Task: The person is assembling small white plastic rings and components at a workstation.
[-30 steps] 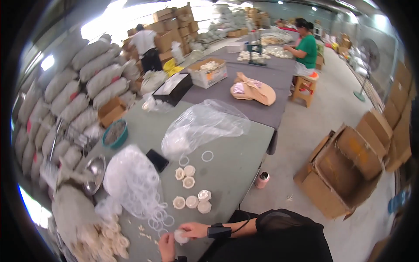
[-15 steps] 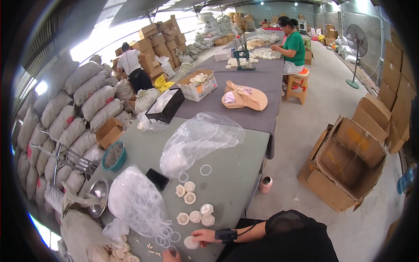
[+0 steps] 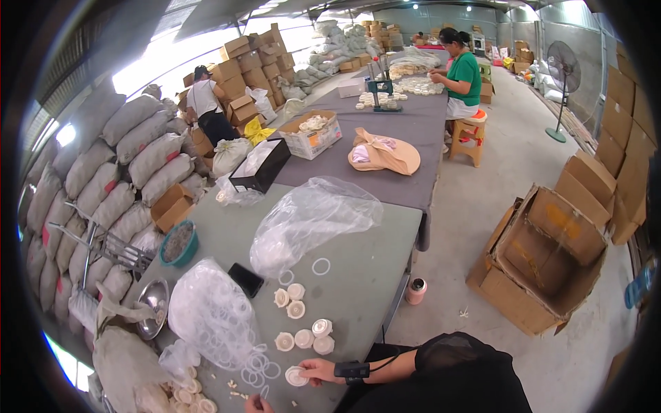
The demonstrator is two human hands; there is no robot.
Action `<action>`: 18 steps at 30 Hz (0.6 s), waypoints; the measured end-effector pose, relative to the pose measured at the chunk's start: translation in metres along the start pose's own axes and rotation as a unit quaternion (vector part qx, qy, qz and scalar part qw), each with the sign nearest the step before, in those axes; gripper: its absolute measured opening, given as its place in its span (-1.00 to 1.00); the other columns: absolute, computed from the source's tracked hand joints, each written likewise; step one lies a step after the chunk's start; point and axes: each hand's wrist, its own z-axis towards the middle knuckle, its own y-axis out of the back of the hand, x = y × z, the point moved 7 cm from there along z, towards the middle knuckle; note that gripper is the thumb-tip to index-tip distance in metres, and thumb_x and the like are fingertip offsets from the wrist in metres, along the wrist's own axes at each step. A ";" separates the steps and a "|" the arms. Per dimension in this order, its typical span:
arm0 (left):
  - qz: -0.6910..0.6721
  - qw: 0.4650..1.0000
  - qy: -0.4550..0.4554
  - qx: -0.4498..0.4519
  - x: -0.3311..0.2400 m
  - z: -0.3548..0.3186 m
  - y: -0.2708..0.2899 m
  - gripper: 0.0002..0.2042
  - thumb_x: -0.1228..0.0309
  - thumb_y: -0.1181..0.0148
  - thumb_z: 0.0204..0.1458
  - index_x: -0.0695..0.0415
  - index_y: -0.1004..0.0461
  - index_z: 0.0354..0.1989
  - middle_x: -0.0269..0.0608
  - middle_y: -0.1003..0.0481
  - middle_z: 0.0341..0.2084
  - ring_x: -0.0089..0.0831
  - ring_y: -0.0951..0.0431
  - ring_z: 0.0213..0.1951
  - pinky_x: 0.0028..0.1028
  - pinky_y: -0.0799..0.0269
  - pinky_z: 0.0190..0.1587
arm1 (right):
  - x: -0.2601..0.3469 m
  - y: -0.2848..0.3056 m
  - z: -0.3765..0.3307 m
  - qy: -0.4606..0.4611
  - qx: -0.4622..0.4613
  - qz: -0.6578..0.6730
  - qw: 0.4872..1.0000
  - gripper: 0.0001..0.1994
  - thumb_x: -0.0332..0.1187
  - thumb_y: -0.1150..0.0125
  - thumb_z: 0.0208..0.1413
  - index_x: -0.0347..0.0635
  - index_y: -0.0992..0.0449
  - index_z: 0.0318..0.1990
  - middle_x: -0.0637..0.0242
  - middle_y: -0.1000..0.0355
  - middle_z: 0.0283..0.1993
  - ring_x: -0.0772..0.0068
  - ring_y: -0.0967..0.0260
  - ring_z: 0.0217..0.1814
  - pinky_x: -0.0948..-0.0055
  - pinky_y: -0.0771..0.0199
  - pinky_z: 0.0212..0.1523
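A: Nearest, at six o'clock, the right hand (image 3: 318, 370) is pinched on a small white cap (image 3: 297, 376) lying on the green table (image 3: 358, 275). The left hand (image 3: 256, 405) barely shows at the lower edge; whether it is open or closed can't be told.

B: How would the cap handle?

A: Likely light, stiff plastic, a bit slick; its rim looks the best place to grip.

B: And around it?

A: Loose caps (image 3: 303, 330) sit just beyond at twelve o'clock, thin clear rings (image 3: 258, 368) at ten, spilling from a clear bag (image 3: 206, 310). Farther off, a crumpled plastic bag (image 3: 310, 220) crowds the table's middle. Across the room, a person in green (image 3: 465, 76) sits at a grey table (image 3: 406, 131).
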 end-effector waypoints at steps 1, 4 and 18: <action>-0.137 0.989 0.050 -0.016 0.012 -0.002 0.000 -0.91 0.53 -0.04 -0.09 0.28 -0.39 -0.41 -0.11 -0.45 -0.50 -0.26 -0.46 -0.47 -0.38 -0.38 -0.41 | 0.000 -0.002 -0.001 0.000 0.001 0.000 1.000 -0.72 -0.21 0.03 0.08 -0.17 -0.28 -0.12 0.52 -0.27 -0.55 0.75 -0.19 -0.65 0.74 -0.16 -0.66; -0.419 0.896 0.148 -0.008 0.006 -0.013 -0.003 -0.95 0.55 -0.03 -0.05 0.27 -0.38 -0.44 -0.22 -0.42 -0.55 -0.42 -0.42 -0.50 -0.48 -0.37 -0.40 | -0.005 -0.005 -0.001 0.001 -0.006 -0.007 1.000 -0.71 -0.20 -0.01 0.06 -0.14 -0.28 -0.13 0.52 -0.30 -0.51 0.74 -0.23 -0.61 0.73 -0.19 -0.63; -0.451 0.868 0.205 0.035 -0.020 -0.046 -0.028 -0.89 0.43 -0.03 -0.02 0.22 -0.37 -0.48 -0.31 -0.38 -0.59 -0.61 -0.31 -0.56 -0.63 -0.19 -0.53 | -0.023 -0.050 -0.014 -0.091 0.117 0.193 0.970 -0.69 -0.13 0.23 0.14 -0.11 -0.27 -0.11 0.45 -0.33 -0.29 0.60 -0.32 -0.40 0.63 -0.31 -0.45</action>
